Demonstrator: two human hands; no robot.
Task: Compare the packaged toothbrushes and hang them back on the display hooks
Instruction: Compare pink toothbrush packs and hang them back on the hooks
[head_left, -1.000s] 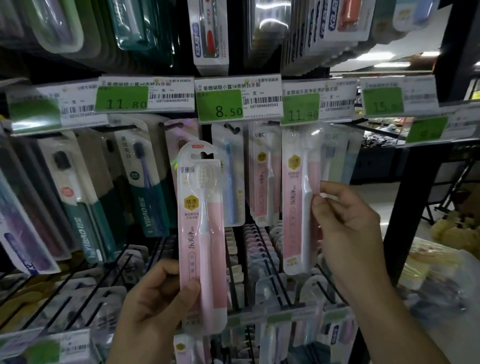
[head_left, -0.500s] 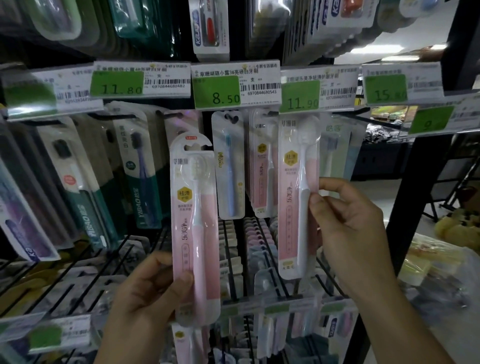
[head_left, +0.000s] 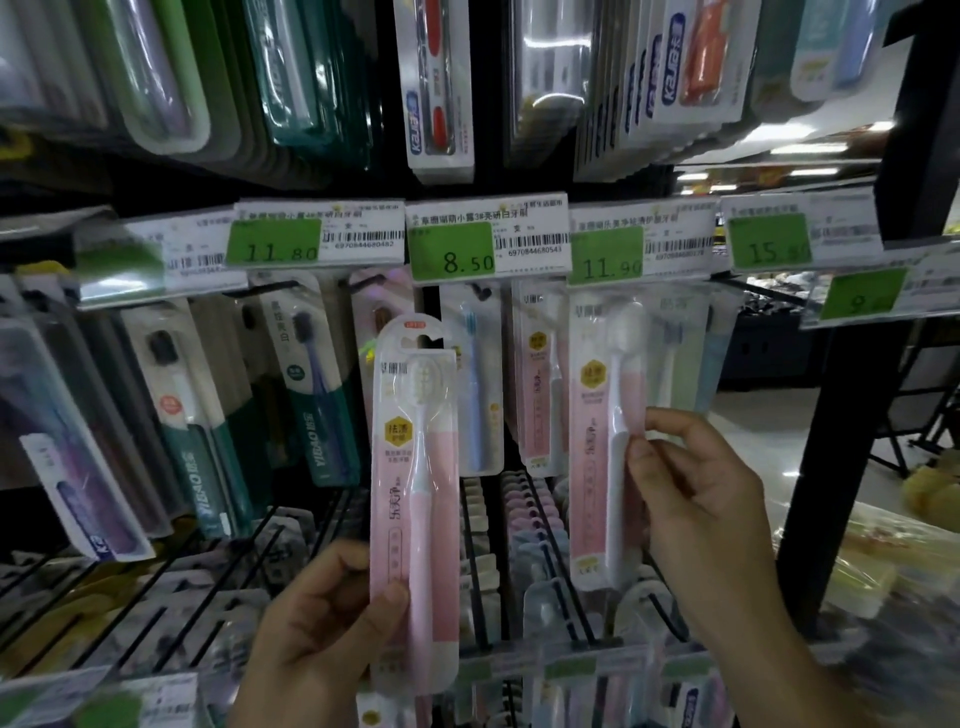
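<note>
My left hand (head_left: 322, 629) grips the lower part of a pink packaged toothbrush (head_left: 415, 467) and holds it upright in front of the display, its hang hole free of any hook. My right hand (head_left: 701, 509) pinches the right edge of a second pink packaged toothbrush (head_left: 602, 431). That pack's top sits behind the green 11.90 price tag (head_left: 608, 257), so whether it hangs on a hook is hidden. A matching pink pack (head_left: 537, 384) hangs just left of it.
Rows of other toothbrush packs hang on hooks: green YIBAO packs (head_left: 317, 395) at left, a blue one (head_left: 475, 384) under the 8.50 tag (head_left: 452, 254). Wire hooks (head_left: 519, 545) with more packs jut out below. A black shelf post (head_left: 852, 415) stands at right.
The view has dropped slightly, so the tags and packs sit a little higher in frame. My right hand's pack has risen closer under the 11.90 tag; the left pack stays held upright.
</note>
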